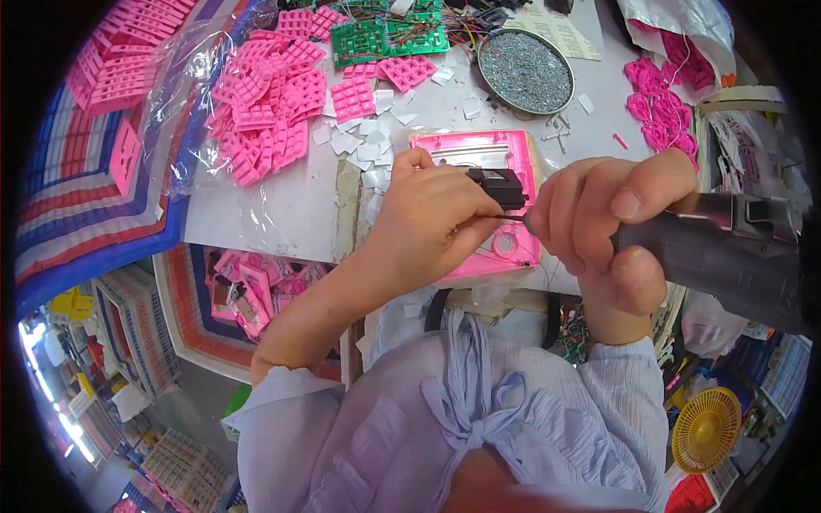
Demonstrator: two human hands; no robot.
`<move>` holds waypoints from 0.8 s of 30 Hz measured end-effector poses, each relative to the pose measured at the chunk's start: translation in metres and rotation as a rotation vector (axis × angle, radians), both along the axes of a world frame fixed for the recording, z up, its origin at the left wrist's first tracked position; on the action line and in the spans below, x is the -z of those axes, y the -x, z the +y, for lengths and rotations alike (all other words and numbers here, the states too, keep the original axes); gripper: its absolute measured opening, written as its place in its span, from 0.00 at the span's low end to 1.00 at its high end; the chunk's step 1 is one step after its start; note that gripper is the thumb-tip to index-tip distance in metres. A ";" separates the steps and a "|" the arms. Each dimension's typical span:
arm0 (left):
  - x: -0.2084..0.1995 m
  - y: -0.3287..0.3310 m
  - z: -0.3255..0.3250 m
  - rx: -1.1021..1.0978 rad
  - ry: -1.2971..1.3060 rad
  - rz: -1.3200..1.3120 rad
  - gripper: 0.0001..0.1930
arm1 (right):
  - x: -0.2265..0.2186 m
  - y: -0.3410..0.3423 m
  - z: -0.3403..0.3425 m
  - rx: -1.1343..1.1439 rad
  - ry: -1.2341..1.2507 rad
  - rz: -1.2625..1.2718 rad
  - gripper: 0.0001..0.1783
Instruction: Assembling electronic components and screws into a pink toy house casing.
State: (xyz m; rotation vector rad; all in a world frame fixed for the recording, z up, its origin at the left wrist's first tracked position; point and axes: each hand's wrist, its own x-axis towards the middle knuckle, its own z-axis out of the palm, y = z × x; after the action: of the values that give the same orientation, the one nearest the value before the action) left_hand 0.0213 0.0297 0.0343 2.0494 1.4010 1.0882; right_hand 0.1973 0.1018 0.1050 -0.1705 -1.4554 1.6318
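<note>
A dark electric screwdriver (693, 244) is in my right hand (607, 218), whose fingers wrap round its front end. Its thin bit points left, toward my left hand (436, 214). The thumb and forefinger of that hand are pinched together at the bit's tip; whatever lies between them is hidden. Both hands are over a pink plastic housing (479, 265) that lies flat on the table in front of me. It has a silvery strip (475, 156) along its far part. A black block-shaped part (499, 188) shows just beyond my left fingertips.
Beyond the housing stands a round dish of small screws (525, 72). Pink keypad pieces (269, 103) are heaped at the left, near green circuit boards (389, 36) and white paper scraps (368, 145). Pink cords (658, 107) lie at the right. A box of pink parts (256, 286) sits lower left.
</note>
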 end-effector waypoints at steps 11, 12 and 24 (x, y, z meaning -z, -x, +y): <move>0.024 0.004 -0.027 -0.345 -0.066 0.291 0.30 | 0.028 0.002 0.014 0.007 -0.008 0.029 0.20; 0.030 0.003 -0.027 -0.344 -0.068 0.323 0.29 | 0.032 0.005 0.016 0.026 -0.065 -0.019 0.18; 0.051 0.008 -0.021 -0.235 -0.065 0.228 0.25 | 0.050 0.025 0.017 0.001 -0.131 -0.029 0.17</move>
State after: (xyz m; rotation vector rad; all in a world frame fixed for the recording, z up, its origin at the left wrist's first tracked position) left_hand 0.0135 0.0090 -0.0164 2.1506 1.7784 1.0267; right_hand 0.1724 0.1188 0.0546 -0.1212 -1.5790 1.5330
